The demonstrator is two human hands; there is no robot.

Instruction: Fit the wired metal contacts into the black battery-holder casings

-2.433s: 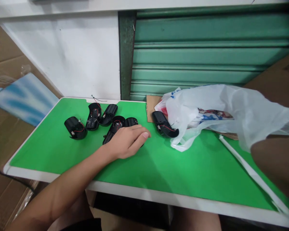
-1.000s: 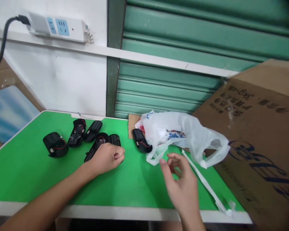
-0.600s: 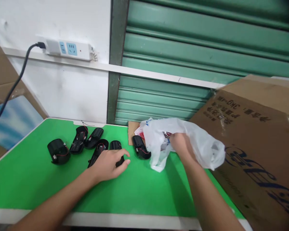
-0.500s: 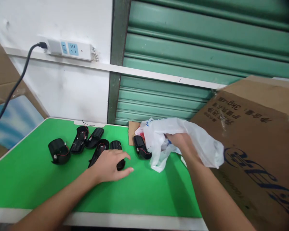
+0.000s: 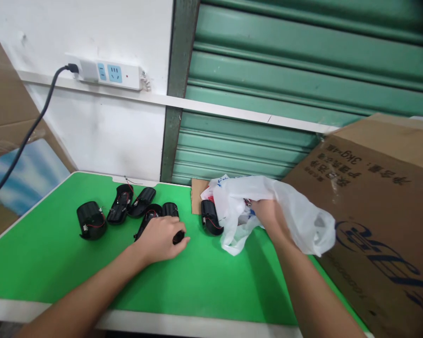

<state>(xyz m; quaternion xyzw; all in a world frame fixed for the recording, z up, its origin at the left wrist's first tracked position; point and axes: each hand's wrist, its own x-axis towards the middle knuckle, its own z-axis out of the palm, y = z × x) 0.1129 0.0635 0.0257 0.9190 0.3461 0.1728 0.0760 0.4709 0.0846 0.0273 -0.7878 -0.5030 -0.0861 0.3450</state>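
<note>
Black shells (image 5: 90,217), six in view, and a thin plastic bag (image 5: 298,202) on a green counter (image 5: 215,286). Five shells lie in a loose group at the left; the sixth, to their right, sits at the bag's left edge, though I cannot tell whether the two touch. My left hand (image 5: 163,238) is curled over the near end of the shell at the right of the group, thumb and forefinger bent about it; I cannot tell whether it grips or merely rests. My right hand (image 5: 268,213) reaches into the bag's mouth, its fingertips at a small patterned item (image 5: 247,202); they are largely hidden, so I cannot tell whether they pinch it.

Handling: I judge the shells to be light, stiff moulded plastic, smooth enough to slide under a glancing touch. Their weak points are probably the thin red wires (image 5: 96,226) and small white connectors (image 5: 85,228), which a careless pull could tear loose. I would take hold by the plain outer walls, thumb and fingers on opposite long sides, clear of the wired hollow. The bag should be soft and liable to crumple; its rim offers the better hold.
</note>
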